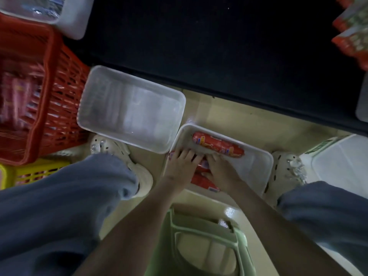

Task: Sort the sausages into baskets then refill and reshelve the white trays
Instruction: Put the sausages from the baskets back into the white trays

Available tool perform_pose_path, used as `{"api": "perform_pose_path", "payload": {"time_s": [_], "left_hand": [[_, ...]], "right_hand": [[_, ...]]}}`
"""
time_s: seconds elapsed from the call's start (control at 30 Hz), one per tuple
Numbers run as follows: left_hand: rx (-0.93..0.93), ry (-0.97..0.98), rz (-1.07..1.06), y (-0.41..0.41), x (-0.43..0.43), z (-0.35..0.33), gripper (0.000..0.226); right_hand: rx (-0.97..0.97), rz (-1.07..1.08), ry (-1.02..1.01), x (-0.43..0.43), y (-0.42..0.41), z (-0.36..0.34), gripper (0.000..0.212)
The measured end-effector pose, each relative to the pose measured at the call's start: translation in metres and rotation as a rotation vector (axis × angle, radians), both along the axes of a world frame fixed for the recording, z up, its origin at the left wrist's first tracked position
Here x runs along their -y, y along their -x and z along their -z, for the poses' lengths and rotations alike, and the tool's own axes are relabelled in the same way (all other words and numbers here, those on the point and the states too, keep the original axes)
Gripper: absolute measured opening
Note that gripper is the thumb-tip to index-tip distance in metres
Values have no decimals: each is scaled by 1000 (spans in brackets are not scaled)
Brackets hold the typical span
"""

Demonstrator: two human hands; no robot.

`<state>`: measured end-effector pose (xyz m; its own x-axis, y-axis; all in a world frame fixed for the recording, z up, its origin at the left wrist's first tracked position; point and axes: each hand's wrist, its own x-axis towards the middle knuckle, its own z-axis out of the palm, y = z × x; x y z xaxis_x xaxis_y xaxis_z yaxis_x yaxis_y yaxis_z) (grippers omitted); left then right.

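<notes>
A white tray (256, 164) lies on the floor between my feet. One red sausage (218, 145) lies along its far wall. More red sausages (203, 181) lie at its near side, partly hidden under my hands. My left hand (182, 163) and my right hand (222, 169) rest side by side on these sausages, fingers stretched forward over them. A second white tray (129, 108) with nothing in it sits on the floor to the left.
A red basket (49, 92) with pink packets stands at the left, a yellow basket (33, 172) below it. A green stool (207, 240) is under me. A dark shelf unit (219, 46) fills the top, with red packets (352, 34) at its right. A white box (342, 162) stands at the right.
</notes>
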<state>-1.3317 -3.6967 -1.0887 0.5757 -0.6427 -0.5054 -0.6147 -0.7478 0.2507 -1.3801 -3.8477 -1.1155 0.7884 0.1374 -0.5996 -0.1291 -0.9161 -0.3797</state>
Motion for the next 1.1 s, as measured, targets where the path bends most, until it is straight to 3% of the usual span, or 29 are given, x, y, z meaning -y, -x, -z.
{"api": "perform_pose_path", "payload": {"time_s": [0.17, 0.3, 0.43, 0.53, 0.67, 0.77, 0.87, 1.1], "left_hand": [[-206, -188, 38, 19, -12, 21, 61], [-144, -222, -12, 25, -22, 33, 71], [42, -191, -116, 16, -25, 29, 98], [-44, -173, -188, 14, -36, 32, 107], [-213, -128, -94, 4, -52, 34, 128], [-178, -204, -3, 3, -57, 36, 139], [-165, -189, -15, 4, -57, 37, 138], [-194, -159, -131, 7, -62, 35, 147]], "right_hand": [[-192, 36, 225, 8, 34, 19, 78], [118, 220, 225, 14, 31, 27, 84], [-54, 227, 221, 26, 4, 36, 98], [-98, 185, 292, 31, -9, 36, 93], [-261, 252, 163, 44, 11, 38, 96], [-328, 357, 32, 44, 44, 37, 112], [-278, 473, -68, 39, 51, 39, 113], [-342, 371, -142, 17, 24, 41, 115]]}}
